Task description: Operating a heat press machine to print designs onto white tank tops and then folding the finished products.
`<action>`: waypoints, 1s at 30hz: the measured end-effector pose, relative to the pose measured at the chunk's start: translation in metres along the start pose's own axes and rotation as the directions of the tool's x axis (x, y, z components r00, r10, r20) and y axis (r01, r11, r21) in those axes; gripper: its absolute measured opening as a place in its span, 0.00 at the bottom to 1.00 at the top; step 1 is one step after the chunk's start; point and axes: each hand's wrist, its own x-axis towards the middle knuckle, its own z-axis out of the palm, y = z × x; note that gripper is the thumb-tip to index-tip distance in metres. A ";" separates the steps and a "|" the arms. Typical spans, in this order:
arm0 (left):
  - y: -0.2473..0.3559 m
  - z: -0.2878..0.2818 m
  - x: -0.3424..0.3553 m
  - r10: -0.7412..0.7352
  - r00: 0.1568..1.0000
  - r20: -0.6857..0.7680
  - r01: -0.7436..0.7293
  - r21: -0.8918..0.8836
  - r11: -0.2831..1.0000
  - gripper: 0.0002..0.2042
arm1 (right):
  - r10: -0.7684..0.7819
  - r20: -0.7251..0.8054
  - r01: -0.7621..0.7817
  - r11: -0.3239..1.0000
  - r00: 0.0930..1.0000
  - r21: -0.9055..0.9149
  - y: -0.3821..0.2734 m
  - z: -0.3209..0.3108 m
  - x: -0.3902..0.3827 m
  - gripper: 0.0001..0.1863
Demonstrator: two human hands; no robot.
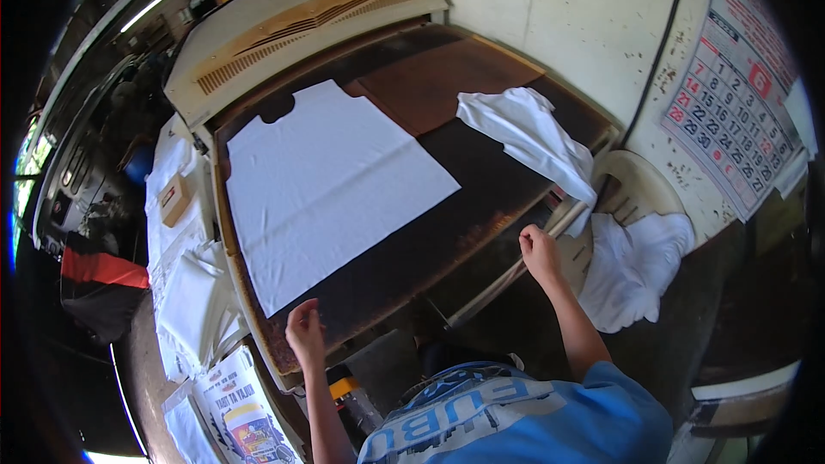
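Note:
A white shirt-body fabric panel (331,180), cut with a scooped neck, lies flat on the dark brown bed (404,241) of a machine. My left hand (305,331) is over the bed's front edge, just right of the panel's near left corner and apart from it. Its fingers are curled in, and nothing shows in them. My right hand (539,251) hangs beyond the front edge farther right, closed, with no cloth visible in it. A crumpled white cloth (524,129) lies on the bed's right side and droops over the edge near that hand.
A brown sheet (438,82) covers the bed's back right, below a beige vented hood (309,21). On the right, a white plastic chair (640,185) holds another white cloth (636,266). Folded white fabric (196,301) and a small cardboard box (174,200) rest along the left.

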 end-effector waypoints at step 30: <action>0.152 0.557 -0.093 -0.215 0.486 0.847 0.558 -0.112 0.822 0.15 | 0.202 0.126 -0.232 0.923 0.971 0.309 0.328 -0.040 0.187 0.11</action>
